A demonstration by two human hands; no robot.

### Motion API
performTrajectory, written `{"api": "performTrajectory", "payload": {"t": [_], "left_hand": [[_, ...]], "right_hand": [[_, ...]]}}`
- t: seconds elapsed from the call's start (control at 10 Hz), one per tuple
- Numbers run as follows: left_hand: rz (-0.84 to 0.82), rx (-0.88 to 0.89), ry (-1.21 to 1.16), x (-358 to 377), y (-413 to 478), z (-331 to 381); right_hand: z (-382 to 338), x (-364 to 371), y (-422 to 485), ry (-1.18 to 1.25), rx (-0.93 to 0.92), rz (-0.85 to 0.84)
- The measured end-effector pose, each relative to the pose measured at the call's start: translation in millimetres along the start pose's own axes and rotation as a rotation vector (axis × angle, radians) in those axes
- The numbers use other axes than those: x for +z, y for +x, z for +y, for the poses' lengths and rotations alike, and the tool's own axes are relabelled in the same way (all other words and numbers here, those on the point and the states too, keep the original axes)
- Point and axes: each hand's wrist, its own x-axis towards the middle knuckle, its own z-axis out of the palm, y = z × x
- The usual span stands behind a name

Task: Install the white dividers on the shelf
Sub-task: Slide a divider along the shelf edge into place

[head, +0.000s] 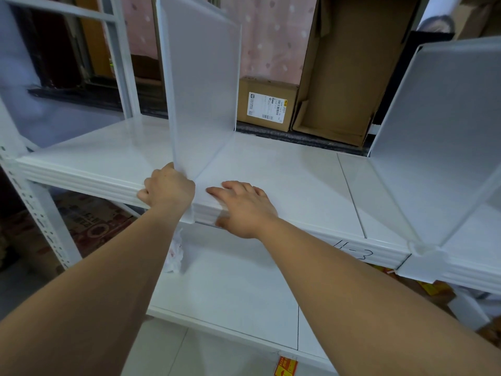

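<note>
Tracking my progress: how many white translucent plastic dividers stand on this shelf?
2. One white translucent plastic divider stands by the left hand; the second divider stands at the white shelf's right end. More may be off-frame.

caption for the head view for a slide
Left hand grips the front edge of a white divider on the shelf, right hand flat beside it; a second divider stands further right.

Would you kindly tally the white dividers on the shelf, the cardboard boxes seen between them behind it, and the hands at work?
White dividers: 2, the middle divider and the right divider
Cardboard boxes: 2, the small labelled box and the tall open box
Hands: 2, the left hand and the right hand
Total: 6
</note>
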Motion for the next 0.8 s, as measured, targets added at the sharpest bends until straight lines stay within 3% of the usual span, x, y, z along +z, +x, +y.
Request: {"api": "performTrajectory", "payload": {"t": [0.3, 0.8], "left_hand": [[0.113, -0.032, -0.197, 15.0, -7.5, -1.2], [0.129, -0.073, -0.206, 17.9, -6.7, 1.8]], "right_hand": [[0.0, 1.8, 0.4, 0.003, -0.004, 0.013], [1.7, 4.0, 1.6, -0.002, -0.015, 0.022]]}}
